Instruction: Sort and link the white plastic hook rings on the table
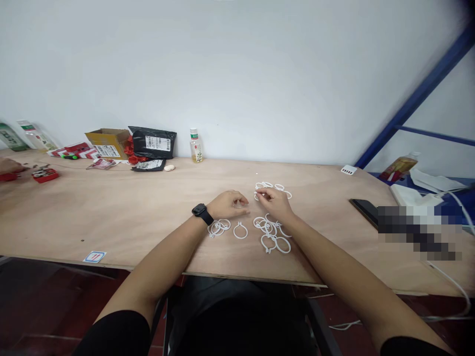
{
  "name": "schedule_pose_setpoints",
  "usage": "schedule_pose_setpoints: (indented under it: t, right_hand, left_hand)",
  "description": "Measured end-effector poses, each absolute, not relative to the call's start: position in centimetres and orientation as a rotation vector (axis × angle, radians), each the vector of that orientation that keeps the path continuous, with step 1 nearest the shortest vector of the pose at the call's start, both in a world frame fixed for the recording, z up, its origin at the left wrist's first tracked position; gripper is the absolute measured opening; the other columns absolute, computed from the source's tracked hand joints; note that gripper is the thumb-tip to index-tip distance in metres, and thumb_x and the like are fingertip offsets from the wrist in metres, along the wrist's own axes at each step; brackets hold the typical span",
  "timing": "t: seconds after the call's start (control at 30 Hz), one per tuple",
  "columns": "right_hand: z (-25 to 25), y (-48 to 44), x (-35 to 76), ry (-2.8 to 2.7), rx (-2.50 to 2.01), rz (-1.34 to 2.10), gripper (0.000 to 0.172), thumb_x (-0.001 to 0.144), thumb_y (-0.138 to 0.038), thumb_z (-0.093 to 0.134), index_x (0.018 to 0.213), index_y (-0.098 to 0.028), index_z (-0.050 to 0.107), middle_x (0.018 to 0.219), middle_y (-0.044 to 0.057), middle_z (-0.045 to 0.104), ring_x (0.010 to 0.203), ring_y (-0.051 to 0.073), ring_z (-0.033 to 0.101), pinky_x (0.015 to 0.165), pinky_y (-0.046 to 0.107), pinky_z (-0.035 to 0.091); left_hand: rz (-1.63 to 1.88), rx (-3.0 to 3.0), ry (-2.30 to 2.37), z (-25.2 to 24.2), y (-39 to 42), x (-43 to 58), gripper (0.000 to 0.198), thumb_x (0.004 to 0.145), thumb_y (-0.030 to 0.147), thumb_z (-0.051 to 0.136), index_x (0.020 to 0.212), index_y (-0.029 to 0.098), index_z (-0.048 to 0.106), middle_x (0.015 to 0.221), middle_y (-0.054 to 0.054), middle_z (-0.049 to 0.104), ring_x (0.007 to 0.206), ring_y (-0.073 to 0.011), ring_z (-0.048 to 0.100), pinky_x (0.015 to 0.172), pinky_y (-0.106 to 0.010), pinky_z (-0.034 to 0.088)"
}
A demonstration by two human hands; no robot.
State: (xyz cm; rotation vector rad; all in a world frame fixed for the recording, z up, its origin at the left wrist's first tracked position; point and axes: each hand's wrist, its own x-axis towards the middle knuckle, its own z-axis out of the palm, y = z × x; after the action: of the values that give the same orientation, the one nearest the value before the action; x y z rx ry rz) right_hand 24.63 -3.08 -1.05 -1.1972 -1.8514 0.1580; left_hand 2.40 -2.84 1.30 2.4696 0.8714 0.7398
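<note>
Several white plastic rings lie on the plywood table [111, 212] in front of me. My left hand [228, 204], with a black watch on the wrist, rests curled on the table above a small cluster of rings [218, 227] and a single ring [240, 231]. My right hand [276, 202] has its fingers pinched on a white ring [260, 195] at the edge of a far pile of rings [272, 188]. A larger heap of rings [272, 235] lies just below my right wrist.
A bottle [195, 146], black bags [153, 142], a cardboard box [107, 141] and red items [44, 174] line the back left, where another person's hand [9, 168] shows. A black flat object [365, 207] and white cables [452, 282] lie right. A blue frame [415, 99] stands there.
</note>
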Motion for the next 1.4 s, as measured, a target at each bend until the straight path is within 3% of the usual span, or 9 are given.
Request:
schedule_pose_setpoints:
  t: [0.1, 0.2, 0.3, 0.5, 0.67, 0.9, 1.13, 1.27, 1.4]
  right_hand:
    - [-0.9, -2.2, 26.3, -1.835, -1.295, 0.000, 0.020, 0.083, -0.026, 0.056, 0.094, -0.021, 0.072, 0.094, 0.007, 0.072, 0.073, 0.019, 0.063, 0.074, 0.035, 0.050]
    - [-1.0, -1.4, 27.6, -1.734, -1.387, -0.004, 0.023, 0.082, -0.029, 0.057, 0.098, -0.020, 0.072, 0.098, 0.008, 0.071, 0.069, 0.019, 0.061, 0.073, 0.036, 0.050]
    - [-0.9, -1.3, 27.9, -1.645, -1.375, 0.040, 0.024, 0.082, -0.033, 0.057, 0.095, -0.019, 0.071, 0.094, 0.009, 0.071, 0.066, 0.019, 0.060, 0.070, 0.036, 0.049]
    - [-0.6, -2.9, 25.4, -1.767, -1.220, 0.280, 0.023, 0.082, -0.036, 0.061, 0.091, -0.019, 0.073, 0.077, 0.005, 0.071, 0.059, 0.016, 0.057, 0.059, 0.030, 0.048]
    - [-0.6, -4.2, 23.2, -1.938, -1.084, 0.357, 0.020, 0.084, -0.036, 0.062, 0.091, -0.021, 0.073, 0.086, 0.006, 0.072, 0.065, 0.016, 0.062, 0.060, 0.030, 0.050]
    - [-0.6, -4.3, 22.9, -1.954, -0.995, 0.410, 0.016, 0.082, -0.035, 0.065, 0.085, -0.022, 0.073, 0.085, 0.006, 0.070, 0.071, 0.017, 0.062, 0.062, 0.030, 0.049]
    - [-0.7, -4.2, 23.0, -1.981, -1.034, 0.433, 0.015, 0.084, -0.028, 0.060, 0.076, -0.021, 0.071, 0.076, 0.003, 0.069, 0.067, 0.016, 0.060, 0.061, 0.028, 0.046]
    - [-0.5, -4.1, 23.3, -1.934, -1.050, 0.431, 0.014, 0.083, -0.027, 0.059, 0.076, -0.021, 0.069, 0.073, 0.003, 0.069, 0.066, 0.016, 0.060, 0.061, 0.028, 0.046]
    - [-0.5, -4.1, 23.5, -1.931, -1.039, 0.478, 0.017, 0.085, -0.031, 0.059, 0.079, -0.021, 0.070, 0.075, 0.003, 0.070, 0.069, 0.017, 0.062, 0.063, 0.029, 0.047]
  left_hand:
    - [0.359, 2.435, 0.862, 1.2, -2.8, 1.9, 0.038, 0.064, 0.046, 0.077, 0.086, 0.017, 0.072, 0.075, -0.001, 0.069, 0.062, -0.0120, 0.059, 0.057, -0.022, 0.043]
    - [0.243, 2.428, 0.868, 0.6, -2.6, 2.0, 0.023, 0.063, 0.035, 0.077, 0.076, 0.017, 0.072, 0.066, 0.002, 0.066, 0.056, -0.0096, 0.056, 0.051, -0.020, 0.038]
    - [0.360, 2.525, 0.917, 0.3, -2.4, 2.4, 0.011, 0.067, 0.028, 0.073, 0.073, 0.018, 0.072, 0.067, 0.001, 0.067, 0.059, -0.0105, 0.058, 0.053, -0.020, 0.038]
    - [0.792, 2.440, 1.132, 0.5, -2.3, 2.8, 0.013, 0.078, 0.028, 0.068, 0.086, 0.019, 0.070, 0.077, 0.000, 0.071, 0.069, -0.0122, 0.063, 0.064, -0.021, 0.044]
    - [0.979, 2.423, 1.136, 0.2, -2.4, 3.2, 0.023, 0.081, 0.039, 0.067, 0.089, 0.018, 0.069, 0.077, 0.000, 0.070, 0.068, -0.0125, 0.063, 0.064, -0.023, 0.045]
    - [1.032, 2.476, 1.100, 0.0, -2.5, 3.7, 0.029, 0.080, 0.046, 0.068, 0.088, 0.019, 0.070, 0.075, -0.001, 0.070, 0.066, -0.0130, 0.062, 0.067, -0.024, 0.045]
    - [0.991, 2.472, 0.973, -0.2, -2.7, 3.6, 0.024, 0.078, 0.036, 0.072, 0.095, 0.019, 0.073, 0.083, -0.003, 0.073, 0.072, -0.0142, 0.064, 0.071, -0.025, 0.048]
    - [0.990, 2.277, 0.838, -0.4, -2.7, 3.7, 0.024, 0.085, 0.028, 0.062, 0.105, 0.019, 0.072, 0.096, -0.004, 0.075, 0.081, -0.0143, 0.067, 0.075, -0.023, 0.051]
    - [1.010, 2.106, 0.861, -0.8, -2.4, 3.8, 0.021, 0.086, 0.028, 0.060, 0.096, 0.015, 0.074, 0.092, -0.006, 0.075, 0.080, -0.0151, 0.068, 0.073, -0.023, 0.052]
